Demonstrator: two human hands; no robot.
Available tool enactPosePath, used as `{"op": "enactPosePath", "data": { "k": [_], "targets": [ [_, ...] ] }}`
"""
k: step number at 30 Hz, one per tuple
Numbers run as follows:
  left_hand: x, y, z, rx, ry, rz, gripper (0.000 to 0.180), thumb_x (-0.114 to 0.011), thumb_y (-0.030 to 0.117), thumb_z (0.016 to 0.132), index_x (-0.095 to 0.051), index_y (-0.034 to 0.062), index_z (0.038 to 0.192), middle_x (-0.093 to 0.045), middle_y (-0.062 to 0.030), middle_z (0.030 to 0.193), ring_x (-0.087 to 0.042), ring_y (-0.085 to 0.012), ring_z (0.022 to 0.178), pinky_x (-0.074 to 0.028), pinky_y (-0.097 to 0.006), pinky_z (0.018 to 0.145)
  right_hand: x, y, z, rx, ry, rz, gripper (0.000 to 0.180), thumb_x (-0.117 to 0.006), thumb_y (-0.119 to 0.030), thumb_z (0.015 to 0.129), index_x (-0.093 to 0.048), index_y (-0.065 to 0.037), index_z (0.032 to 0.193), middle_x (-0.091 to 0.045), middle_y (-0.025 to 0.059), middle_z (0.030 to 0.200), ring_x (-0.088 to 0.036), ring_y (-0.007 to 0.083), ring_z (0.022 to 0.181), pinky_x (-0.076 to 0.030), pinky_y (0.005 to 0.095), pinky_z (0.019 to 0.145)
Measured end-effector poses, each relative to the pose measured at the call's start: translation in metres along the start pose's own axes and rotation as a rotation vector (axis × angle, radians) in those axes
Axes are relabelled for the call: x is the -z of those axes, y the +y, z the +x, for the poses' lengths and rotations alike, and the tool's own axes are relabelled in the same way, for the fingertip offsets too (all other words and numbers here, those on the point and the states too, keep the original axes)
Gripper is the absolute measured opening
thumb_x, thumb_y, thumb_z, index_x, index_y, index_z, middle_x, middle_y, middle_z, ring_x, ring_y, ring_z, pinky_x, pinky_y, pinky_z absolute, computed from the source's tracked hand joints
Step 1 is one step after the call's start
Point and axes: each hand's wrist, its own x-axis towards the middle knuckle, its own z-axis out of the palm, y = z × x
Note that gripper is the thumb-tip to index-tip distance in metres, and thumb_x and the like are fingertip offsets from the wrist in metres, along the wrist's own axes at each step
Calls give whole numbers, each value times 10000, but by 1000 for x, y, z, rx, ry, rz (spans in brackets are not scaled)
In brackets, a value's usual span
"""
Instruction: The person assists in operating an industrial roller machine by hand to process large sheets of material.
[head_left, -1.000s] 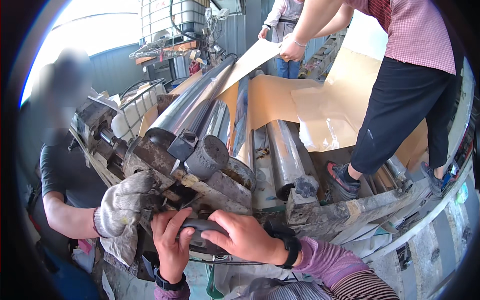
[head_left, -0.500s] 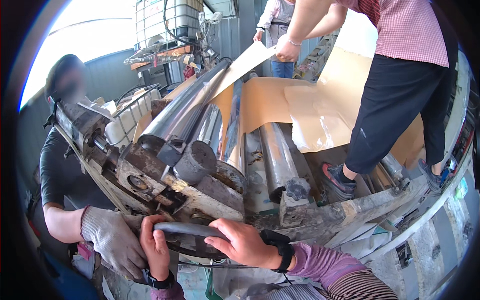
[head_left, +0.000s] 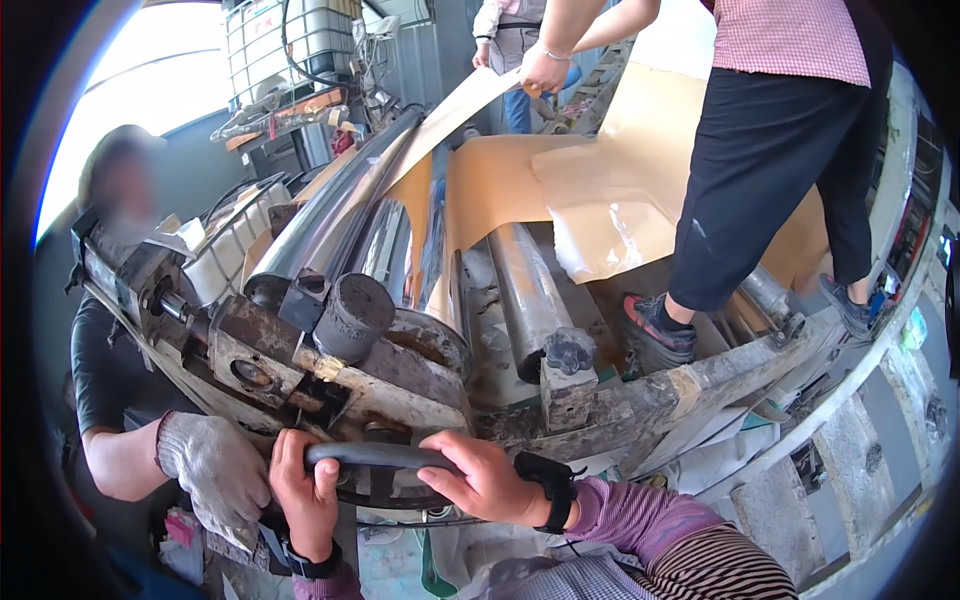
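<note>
Both my hands grip the dark rim of a handwheel [head_left: 385, 456] at the near end of the roller machine. My left hand [head_left: 305, 498] is closed round its left part, thumb up. My right hand [head_left: 487, 480] wraps the right part of the same rim. Close to my left hand, a co-worker's gloved hand [head_left: 212, 470] is closed too; what it holds is hidden. Above the wheel stands the machine's grimy end housing [head_left: 270, 350] with a round dark cap [head_left: 355, 318]. Shiny metal rollers [head_left: 330, 225] run away from it.
Brown sheet material [head_left: 495, 185] drapes over the rollers. A person in dark trousers [head_left: 745, 180] stands on the frame at right, pulling a pale strip [head_left: 450, 120]. Another person [head_left: 515, 50] stands behind. A caged white tank [head_left: 290, 50] is at the back left.
The whole view has shifted, so the machine and people appear farther left and higher. Both my hands keep hold of the wheel rim. The co-worker's gloved hand remains beside my left hand.
</note>
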Motion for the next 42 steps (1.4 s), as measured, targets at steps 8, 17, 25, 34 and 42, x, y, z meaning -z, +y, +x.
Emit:
{"op": "enactPosePath", "data": {
  "k": [8, 17, 25, 34, 42],
  "targets": [
    [4, 8, 1, -42, -34, 49, 627, -575, 611, 835, -505, -10, 796, -462, -162, 731, -477, -361, 703, -372, -425, 618, 11, -50, 36, -51, -40, -214, 324, -670, -303, 894, -587, -54, 1083, -599, 111, 835, -617, 258, 760, -492, 346, 637],
    [4, 21, 2, -124, -16, 1, 509, -544, 448, 928, -572, -22, 1122, -576, -189, 1039, -545, -355, 979, -425, -419, 858, 4, -25, 38, -141, -267, -119, 267, -661, -300, 899, -599, -41, 924, -560, 177, 671, -585, 375, 614, -453, 378, 540],
    [18, 20, -16, -193, 22, 39, 441, -487, 62, 932, -459, -69, 1351, -485, -225, 1353, -418, -385, 1320, -312, -447, 1103, 11, -16, 23, -222, -234, 72, 251, -628, -258, 927, -588, -15, 881, -520, 39, 593, -496, 102, 530, -411, 274, 505],
    [8, 35, -23, -187, -74, 318, 518, -588, 89, 846, -481, -32, 1338, -495, -199, 1338, -452, -403, 1266, -342, -496, 1071, 4, -1, -5, -232, -142, 187, 233, -636, -262, 923, -588, -35, 894, -480, 81, 607, -468, 121, 535, -409, 296, 510],
    [-5, 50, -18, -278, -130, 290, 483, -586, 45, 810, -513, -39, 1280, -520, -195, 1264, -478, -401, 1203, -346, -529, 1049, 16, -16, 22, -107, -174, 206, 355, -607, -336, 930, -539, -15, 1065, -606, 162, 843, -635, 307, 777, -480, 368, 687]
  ]
}}
